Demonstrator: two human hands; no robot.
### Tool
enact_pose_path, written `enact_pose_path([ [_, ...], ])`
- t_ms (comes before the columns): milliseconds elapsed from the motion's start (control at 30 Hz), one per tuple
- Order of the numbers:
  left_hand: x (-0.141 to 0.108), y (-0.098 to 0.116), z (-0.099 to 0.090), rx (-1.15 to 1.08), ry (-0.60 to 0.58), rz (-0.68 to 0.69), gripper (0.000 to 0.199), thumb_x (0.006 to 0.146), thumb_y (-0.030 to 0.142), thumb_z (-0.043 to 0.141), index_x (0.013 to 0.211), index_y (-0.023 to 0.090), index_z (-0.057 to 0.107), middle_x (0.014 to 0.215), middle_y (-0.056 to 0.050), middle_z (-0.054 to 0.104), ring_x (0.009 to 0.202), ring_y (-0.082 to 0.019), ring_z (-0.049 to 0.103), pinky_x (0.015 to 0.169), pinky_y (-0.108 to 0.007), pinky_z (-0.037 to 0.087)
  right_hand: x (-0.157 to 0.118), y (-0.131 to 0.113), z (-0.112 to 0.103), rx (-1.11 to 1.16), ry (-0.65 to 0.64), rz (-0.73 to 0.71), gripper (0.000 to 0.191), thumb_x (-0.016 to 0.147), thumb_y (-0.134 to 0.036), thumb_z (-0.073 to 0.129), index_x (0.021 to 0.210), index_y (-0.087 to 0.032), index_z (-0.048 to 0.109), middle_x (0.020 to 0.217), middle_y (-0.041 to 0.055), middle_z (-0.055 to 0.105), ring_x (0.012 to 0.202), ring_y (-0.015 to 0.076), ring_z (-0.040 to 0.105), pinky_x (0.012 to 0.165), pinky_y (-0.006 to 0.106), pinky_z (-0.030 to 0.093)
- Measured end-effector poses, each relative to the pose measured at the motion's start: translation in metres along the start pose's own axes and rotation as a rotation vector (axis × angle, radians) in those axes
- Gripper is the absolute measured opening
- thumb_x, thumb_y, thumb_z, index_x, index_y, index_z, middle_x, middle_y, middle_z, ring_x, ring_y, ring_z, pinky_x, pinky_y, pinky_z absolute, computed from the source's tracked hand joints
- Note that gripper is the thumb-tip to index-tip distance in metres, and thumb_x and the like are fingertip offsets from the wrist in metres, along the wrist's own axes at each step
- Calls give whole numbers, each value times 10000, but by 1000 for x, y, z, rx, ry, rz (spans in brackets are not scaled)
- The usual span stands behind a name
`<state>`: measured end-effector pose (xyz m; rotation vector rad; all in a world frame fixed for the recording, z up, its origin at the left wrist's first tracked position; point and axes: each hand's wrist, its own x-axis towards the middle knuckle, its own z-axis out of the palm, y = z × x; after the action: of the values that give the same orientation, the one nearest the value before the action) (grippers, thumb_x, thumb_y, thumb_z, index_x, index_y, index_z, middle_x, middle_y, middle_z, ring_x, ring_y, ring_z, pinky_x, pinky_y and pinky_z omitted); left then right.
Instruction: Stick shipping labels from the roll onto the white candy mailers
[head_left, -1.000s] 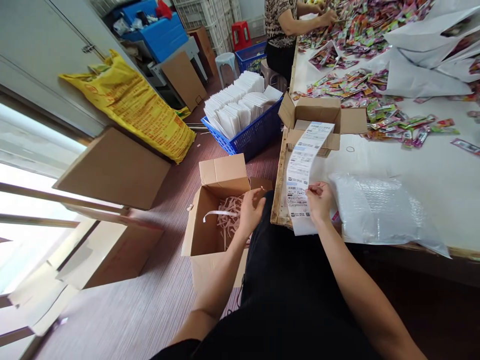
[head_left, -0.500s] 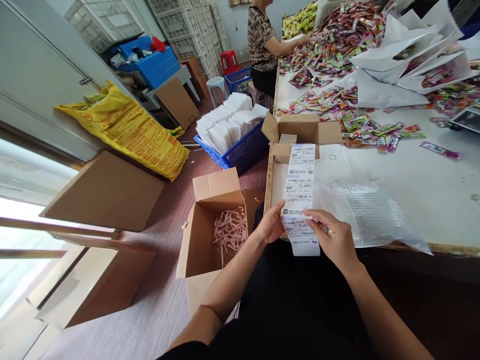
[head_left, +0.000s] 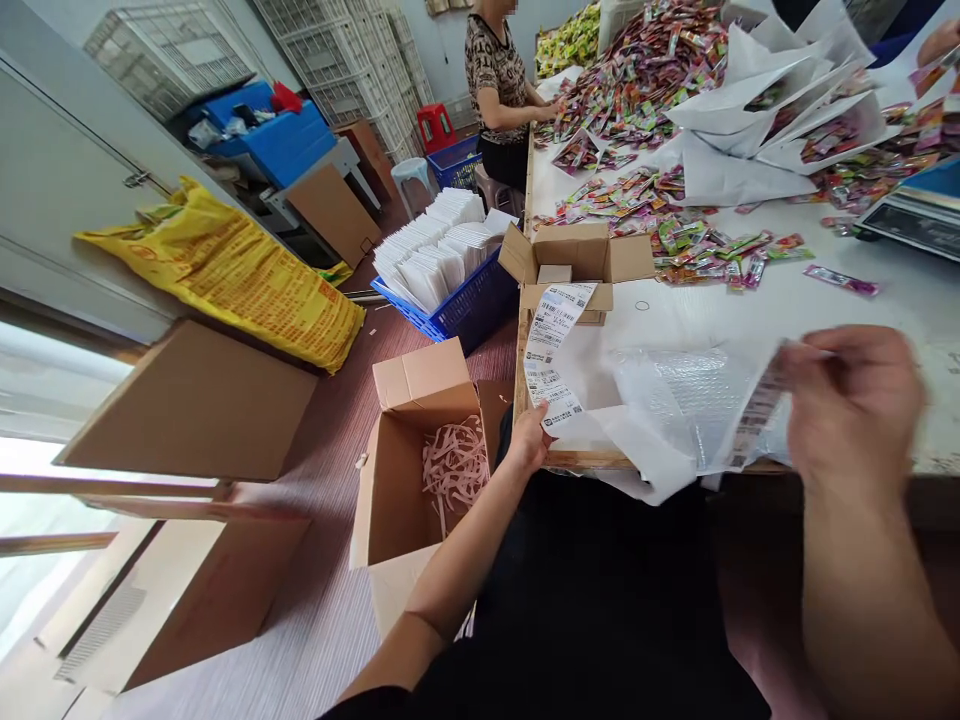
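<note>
A strip of printed labels (head_left: 553,345) stands up from my left hand (head_left: 531,438), whose thumb and fingers are closed on its lower part at the table's edge. From there a white length of the strip sags to the right. My right hand (head_left: 855,410), blurred, is raised over the table's near edge. It pinches a printed label (head_left: 756,415) that slants down; whether this is still joined to the white length is unclear. Behind the paper lies a clear bubble wrap bag (head_left: 686,385). A small open carton (head_left: 631,258) stands just beyond the label strip.
On the floor to my left is an open carton (head_left: 397,490) with pink paper shreds (head_left: 457,465). Beyond are a blue basket (head_left: 480,310) of white packets and a yellow sack (head_left: 240,285). Candy packets (head_left: 645,110) cover the far table, where a person (head_left: 499,80) sits. A scale (head_left: 911,220) stands right.
My right hand has swung right and up, away from the left, with a label in its fingers. The strip has tilted left, and its white length now stretches out toward the right.
</note>
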<state>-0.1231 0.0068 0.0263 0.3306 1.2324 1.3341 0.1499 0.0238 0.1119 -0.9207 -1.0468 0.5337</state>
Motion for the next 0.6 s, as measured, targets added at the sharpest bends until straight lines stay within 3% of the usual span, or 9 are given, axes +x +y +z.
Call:
enact_pose_path([
  [67, -2, -3, -2, 58, -4, -8, 172, 907, 250, 631, 959, 101, 699, 946, -141, 763, 1033, -269, 712, 950, -431, 565, 11, 39, 6, -343, -215, 120, 286, 735, -364, 774, 866, -174, 605, 740, 10, 555, 627, 142, 480, 614, 305, 416],
  [100, -3, -4, -3, 71, -25, -9, 177, 887, 261, 660, 935, 96, 704, 955, -151, 763, 1040, -279, 710, 960, -436, 558, 11, 57, 10, -519, -315, 108, 271, 759, -353, 742, 906, -157, 627, 776, 46, 591, 670, 175, 519, 647, 339, 443],
  [167, -5, -6, -6, 80, -69, -8, 213, 852, 290, 703, 918, 87, 716, 979, -173, 761, 1069, -303, 701, 991, -452, 539, -1, 86, 17, -799, -444, -63, 309, 854, -339, 635, 1087, -139, 655, 1025, 148, 660, 916, 275, 599, 802, 437, 479],
  [233, -6, -7, -9, 86, -115, -14, 260, 834, 321, 719, 931, 80, 728, 1008, -188, 759, 1104, -323, 687, 1025, -468, 515, -20, 101, 19, -925, -545, -294, 333, 949, -320, 496, 1206, -169, 645, 1257, 160, 630, 1154, 311, 566, 967, 495, 441],
  [300, -6, -7, -12, 81, -158, -19, 300, 824, 346, 724, 952, 75, 733, 1038, -194, 756, 1124, -333, 678, 1047, -478, 497, -40, 106, 18, -956, -660, -451, 383, 997, -341, 404, 1263, -178, 628, 1350, 136, 606, 1271, 301, 524, 1085, 512, 377],
  [367, -5, -8, -15, 67, -193, -27, 334, 813, 367, 731, 970, 72, 733, 1049, -197, 754, 1128, -338, 677, 1054, -481, 489, -55, 107, 18, -986, -733, -514, 475, 1002, -411, 391, 1370, -158, 554, 1432, 139, 553, 1367, 313, 455, 1160, 544, 298],
  [467, -3, -9, -18, 43, -215, -34, 374, 801, 391, 739, 994, 72, 728, 1037, -196, 756, 1119, -341, 682, 1048, -483, 492, -64, 107, 19, -1056, -756, -501, 614, 979, -496, 418, 1494, -161, 421, 1549, 150, 421, 1467, 345, 321, 1185, 608, 219],
  [600, -4, -9, -19, 28, -228, -21, 410, 779, 415, 758, 981, 59, 727, 1012, -208, 756, 1111, -349, 685, 1044, -475, 494, -73, 103, 22, -1047, -778, -493, 648, 959, -506, 460, 1499, -151, 415, 1566, 173, 386, 1489, 357, 277, 1185, 631, 205],
])
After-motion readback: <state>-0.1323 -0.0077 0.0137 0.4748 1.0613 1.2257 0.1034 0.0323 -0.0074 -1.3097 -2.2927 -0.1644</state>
